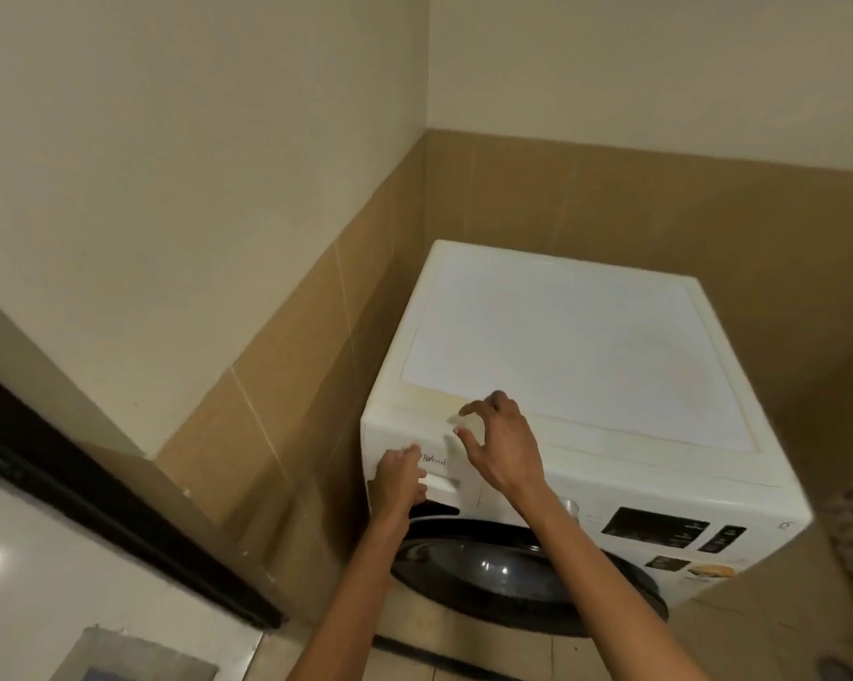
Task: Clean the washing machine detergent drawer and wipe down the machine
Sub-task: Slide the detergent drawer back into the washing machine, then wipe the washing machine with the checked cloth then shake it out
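Left hand: the left hand is set at the upper left corner of the machine's front, its fingers curled onto the drawer front.
Drawer: the white plastic detergent drawer is gripped at its recessed handle and appears to be seated in its slot; it cannot be told whether it is pulled out at all.
Right hand: the right hand is held over the front edge of the top, fingers spread and half bent, with nothing plainly held.
Door: the round dark glass door is seen closed.
Machine: a yellowish stain is seen at the front left corner of the white front-loading washing machine.
Display: the dark control display is unlit.
Done: nothing, as judged; no cloth is seen.
Left: drawer removal, drawer cleaning, wipe-down.
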